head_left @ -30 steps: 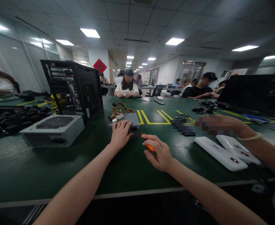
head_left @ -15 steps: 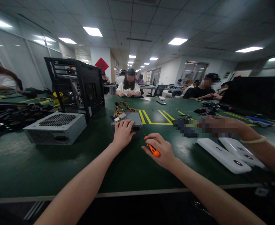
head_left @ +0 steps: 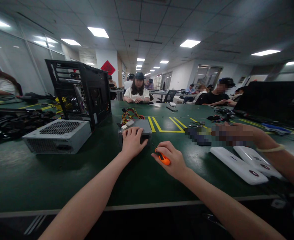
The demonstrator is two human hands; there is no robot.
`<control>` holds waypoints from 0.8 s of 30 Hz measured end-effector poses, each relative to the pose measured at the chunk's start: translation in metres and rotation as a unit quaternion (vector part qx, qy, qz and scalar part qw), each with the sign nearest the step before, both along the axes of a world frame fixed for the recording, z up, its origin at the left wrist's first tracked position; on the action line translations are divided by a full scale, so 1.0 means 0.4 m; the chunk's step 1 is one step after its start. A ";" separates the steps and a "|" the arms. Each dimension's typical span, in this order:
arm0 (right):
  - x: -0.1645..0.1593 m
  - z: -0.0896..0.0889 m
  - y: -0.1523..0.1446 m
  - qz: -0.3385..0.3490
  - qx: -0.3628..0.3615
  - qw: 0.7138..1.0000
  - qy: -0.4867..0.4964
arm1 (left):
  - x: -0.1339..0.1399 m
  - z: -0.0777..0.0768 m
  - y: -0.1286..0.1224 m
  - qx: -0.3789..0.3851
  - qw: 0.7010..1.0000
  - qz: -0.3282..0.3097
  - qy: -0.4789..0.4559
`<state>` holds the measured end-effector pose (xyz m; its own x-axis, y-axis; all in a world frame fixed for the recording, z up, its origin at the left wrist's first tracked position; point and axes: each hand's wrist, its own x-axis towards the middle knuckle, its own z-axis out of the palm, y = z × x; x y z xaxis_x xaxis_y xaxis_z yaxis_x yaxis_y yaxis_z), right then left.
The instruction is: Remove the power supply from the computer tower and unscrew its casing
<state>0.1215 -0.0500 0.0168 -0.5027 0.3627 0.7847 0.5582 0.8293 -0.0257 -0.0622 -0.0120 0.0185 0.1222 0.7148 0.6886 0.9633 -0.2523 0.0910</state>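
Note:
My left hand rests over a small grey computer power supply. Its fingers lie across the top and the thumb presses along the near face, so the unit is gripped and partly hidden. A bundle of coloured cables with white connectors comes out behind it. In my right hand is a screwdriver with an orange and black handle. Its thin shaft points up and left toward the right end of the power supply, the tip close to the near corner; whether they touch I cannot tell.
A larger power supply and an open black computer case stand left on the green table. White flat devices lie right, beside another person's hand. A dark monitor stands beyond. People sit across the table.
My left thumb has shifted slightly to the right along the power supply's near face. The screwdriver tip has dropped a little away from the corner. The unit stays in place.

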 end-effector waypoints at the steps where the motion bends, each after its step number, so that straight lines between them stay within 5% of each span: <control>1: 0.000 -0.001 0.000 0.011 -0.003 1.000 0.000 | 0.001 0.000 0.000 -0.001 1.000 0.003 0.001; 8: 0.009 -0.006 -0.002 0.057 0.022 0.998 0.016 | -0.004 -0.001 -0.002 -0.008 1.000 -0.010 0.002; 24: 0.001 -0.005 -0.001 0.009 0.053 0.998 -0.045 | -0.002 -0.005 0.001 0.001 1.000 -0.006 0.003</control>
<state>0.1218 -0.0505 0.0148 -0.5778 0.2702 0.7702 0.5398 0.8343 0.1123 -0.0631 -0.0114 0.0163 0.1346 0.7117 0.6895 0.9606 -0.2646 0.0856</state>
